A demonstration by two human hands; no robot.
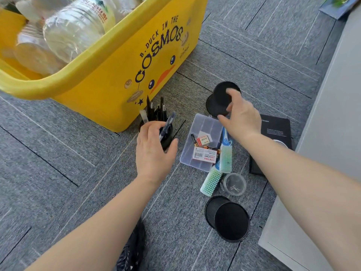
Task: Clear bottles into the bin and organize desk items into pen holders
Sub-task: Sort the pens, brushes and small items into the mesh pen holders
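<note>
A yellow bin [109,79] at the upper left holds several clear plastic bottles [76,26]. In front of it a black pen holder [166,137] stands on the carpet with several dark pens [156,110] in it. My left hand [154,149] wraps around this holder. My right hand [242,116] grips a second black pen holder [218,100], which is tilted on its side. A third black pen holder [227,218] lies on its side at the lower right.
A clear compartment box [201,124] with batteries and an eraser lies between my hands. Two green brushes [226,157], a small round clear container [233,184] and a black notebook [277,130] lie to the right. A grey cabinet [322,173] borders the right side.
</note>
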